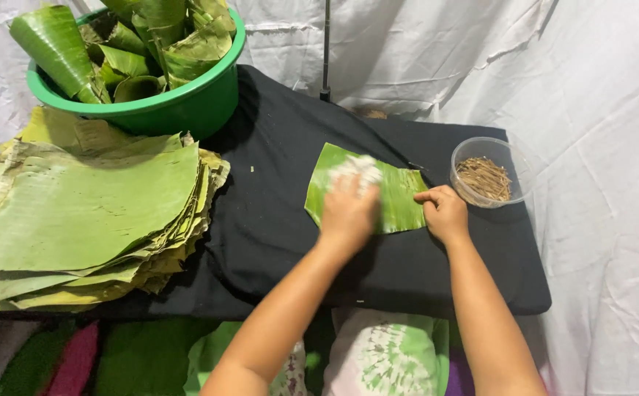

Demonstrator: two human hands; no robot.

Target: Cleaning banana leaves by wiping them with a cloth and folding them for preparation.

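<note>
Head view, looking down: a crumpled white cloth backdrop (591, 88) fills the upper and right parts of the frame, soft and full of folds. Over it, across the middle, lies a flat black rectangular padded mat (275, 242) with a matte, smooth surface. At the left, partly on the mat, sits a thick stack of cut banana leaf sheets (85, 213), roughly square, pale green on top with yellowed, frayed edges and fine parallel ribs. In the upper left stands a round green plastic basin (187, 106), glossy, holding leaves rolled into cones (52, 44).

At the centre of the mat lies a single bright green banana leaf piece (400, 202), flat and ribbed. The left hand (347, 213) rests on this leaf, fingers closed around a crumpled white cloth wad (357, 170) pressed against the leaf surface. The right hand (445, 213) is curled loosely, fingertips pressing down on the leaf's right edge. Near it, at the right edge of the mat, stands a small round clear plastic container (492, 150) holding thin brown sticks (484, 178). Along the bottom edge, tie-dyed green and white fabric shows between the forearms.
</note>
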